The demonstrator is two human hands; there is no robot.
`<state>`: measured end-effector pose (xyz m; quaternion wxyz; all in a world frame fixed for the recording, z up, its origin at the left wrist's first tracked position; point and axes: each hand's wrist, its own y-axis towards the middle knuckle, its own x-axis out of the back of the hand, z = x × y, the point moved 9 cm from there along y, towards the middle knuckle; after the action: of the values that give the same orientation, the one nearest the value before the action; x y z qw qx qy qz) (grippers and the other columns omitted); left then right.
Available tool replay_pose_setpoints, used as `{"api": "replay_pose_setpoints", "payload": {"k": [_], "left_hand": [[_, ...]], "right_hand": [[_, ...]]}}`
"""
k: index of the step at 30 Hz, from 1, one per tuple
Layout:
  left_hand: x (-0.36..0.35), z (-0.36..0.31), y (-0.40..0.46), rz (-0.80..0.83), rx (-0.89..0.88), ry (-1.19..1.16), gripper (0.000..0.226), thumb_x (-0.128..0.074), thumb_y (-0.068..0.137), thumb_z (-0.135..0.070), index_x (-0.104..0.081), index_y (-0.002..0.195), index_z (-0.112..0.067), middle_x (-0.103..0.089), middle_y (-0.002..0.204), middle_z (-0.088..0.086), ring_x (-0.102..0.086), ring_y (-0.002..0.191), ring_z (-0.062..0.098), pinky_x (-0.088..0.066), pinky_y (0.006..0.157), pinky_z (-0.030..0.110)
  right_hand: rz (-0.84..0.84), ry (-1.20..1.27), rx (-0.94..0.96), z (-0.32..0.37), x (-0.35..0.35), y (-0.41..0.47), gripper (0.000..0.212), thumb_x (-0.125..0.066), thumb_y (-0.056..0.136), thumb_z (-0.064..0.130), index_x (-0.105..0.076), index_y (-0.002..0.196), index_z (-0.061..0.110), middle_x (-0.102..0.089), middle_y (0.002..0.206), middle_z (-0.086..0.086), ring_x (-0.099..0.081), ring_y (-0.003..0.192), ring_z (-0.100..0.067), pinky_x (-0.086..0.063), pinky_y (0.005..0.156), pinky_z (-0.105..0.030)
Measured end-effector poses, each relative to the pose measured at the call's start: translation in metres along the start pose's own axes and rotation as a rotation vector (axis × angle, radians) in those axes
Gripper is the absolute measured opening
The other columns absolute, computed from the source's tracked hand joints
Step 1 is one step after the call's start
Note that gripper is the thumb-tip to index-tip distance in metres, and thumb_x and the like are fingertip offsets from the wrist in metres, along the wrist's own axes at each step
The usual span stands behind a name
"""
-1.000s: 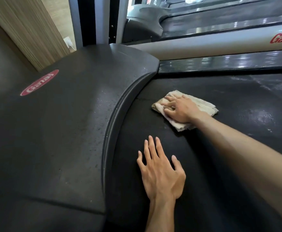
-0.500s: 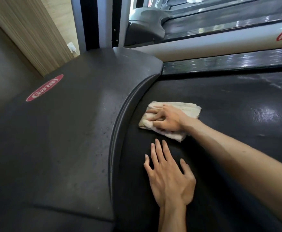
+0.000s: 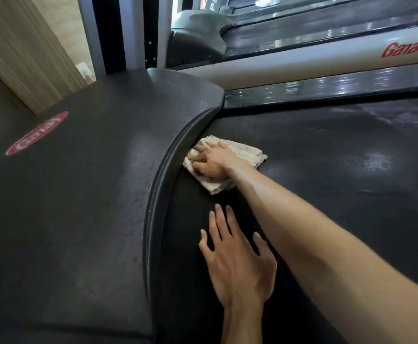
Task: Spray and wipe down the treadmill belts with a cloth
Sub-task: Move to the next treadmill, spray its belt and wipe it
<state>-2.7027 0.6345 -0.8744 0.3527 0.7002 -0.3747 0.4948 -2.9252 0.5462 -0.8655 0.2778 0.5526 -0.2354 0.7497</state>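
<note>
We have our right hand [image 3: 211, 161] pressed flat on the folded cloth [image 3: 240, 151], fingers spread over it rather than curled round it, so the grip there is apart and simply bearing down. The cloth lies on the treadmill belt [image 3: 327, 182], its front edge just beside the curved rim of the motor cover [image 3: 91, 194], perhaps touching it. Our left hand [image 3: 237, 264] lies flat on the belt nearer to us, fingers straight and holding nothing, near the cloth but apart from it. Pale wet patches show on the belt further to the right, so we judge the spraying done there and the wiping in hand at the front end. The main risk we see is the cloth riding under the lip of the cover, where the belt runs in; pushing further forward could bunch it or catch our fingertips in that gap. With no fingers round the cloth, a fast stroke could also leave it behind, our palm sliding off onto the damp belt. Our leaning hand could slip on that same wet surface
</note>
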Motion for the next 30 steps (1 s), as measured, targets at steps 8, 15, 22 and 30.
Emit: {"api": "replay_pose_setpoints", "payload": {"k": [8, 15, 22, 30], "left_hand": [[-0.001, -0.001, 0.002, 0.042, -0.081, 0.089, 0.087, -0.009, 0.083, -0.046, -0.011, 0.163, -0.01, 0.005, 0.17, 0.01, 0.005, 0.158, 0.025, -0.007, 0.124, 0.049], [-0.011, 0.003, 0.002, 0.022, -0.053, 0.059, 0.088, -0.012, 0.083, -0.049, -0.02, 0.162, -0.011, -0.005, 0.171, 0.009, -0.005, 0.158, 0.023, -0.012, 0.121, 0.05], [-0.007, 0.004, 0.005, -0.024, 0.032, 0.009, 0.074, -0.024, 0.09, -0.049, -0.038, 0.154, -0.013, -0.039, 0.158, 0.003, -0.027, 0.151, 0.021, -0.016, 0.122, 0.049], [-0.006, 0.002, 0.004, -0.014, 0.009, 0.015, 0.079, -0.015, 0.088, -0.051, -0.021, 0.16, -0.02, -0.017, 0.169, -0.003, -0.004, 0.156, 0.014, -0.008, 0.125, 0.046]], "right_hand": [[-0.088, -0.002, -0.27, -0.011, -0.002, 0.0, 0.055, -0.031, 0.106, 0.041, -0.032, 0.16, 0.036, -0.012, 0.172, -0.006, -0.007, 0.157, -0.033, -0.001, 0.123, -0.058], [-0.149, -0.022, -0.272, -0.011, -0.002, -0.015, 0.052, -0.033, 0.103, 0.042, -0.043, 0.154, 0.041, -0.021, 0.17, -0.004, -0.016, 0.155, -0.031, -0.006, 0.123, -0.054], [0.018, 0.051, 0.317, 0.06, -0.016, -0.049, 0.06, -0.04, 0.078, 0.051, -0.071, 0.13, 0.041, -0.041, 0.163, 0.004, -0.033, 0.15, -0.018, -0.021, 0.12, -0.039], [-0.04, 0.04, 0.128, 0.015, -0.008, -0.036, 0.049, -0.05, 0.1, 0.044, -0.05, 0.149, 0.046, -0.022, 0.171, 0.006, -0.012, 0.158, -0.015, -0.006, 0.127, -0.042]]}}
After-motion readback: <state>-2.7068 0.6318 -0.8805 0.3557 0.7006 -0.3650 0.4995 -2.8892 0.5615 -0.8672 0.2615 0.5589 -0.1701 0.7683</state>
